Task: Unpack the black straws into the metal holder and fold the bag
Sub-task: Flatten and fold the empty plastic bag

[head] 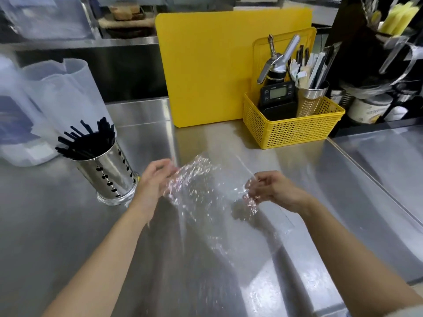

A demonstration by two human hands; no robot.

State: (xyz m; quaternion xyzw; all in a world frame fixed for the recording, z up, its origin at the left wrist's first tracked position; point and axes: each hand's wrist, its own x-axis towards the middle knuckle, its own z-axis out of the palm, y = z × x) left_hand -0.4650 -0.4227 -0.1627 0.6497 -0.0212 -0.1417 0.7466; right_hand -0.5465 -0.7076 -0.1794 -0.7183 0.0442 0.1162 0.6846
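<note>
The black straws [85,139] already stand in the metal holder [109,177] near the table's [57,225] left edge, so only folding remains: the left hand [155,177] and right hand [272,187] each pinch the empty clear bag [206,193], spread between them above the table's middle.

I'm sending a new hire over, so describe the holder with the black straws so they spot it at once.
On the steel counter, look left of the upright yellow cutting board. The shiny metal holder stands there, full of black straws. The other metal cup sits inside the yellow basket, holding mixed utensils.
</note>
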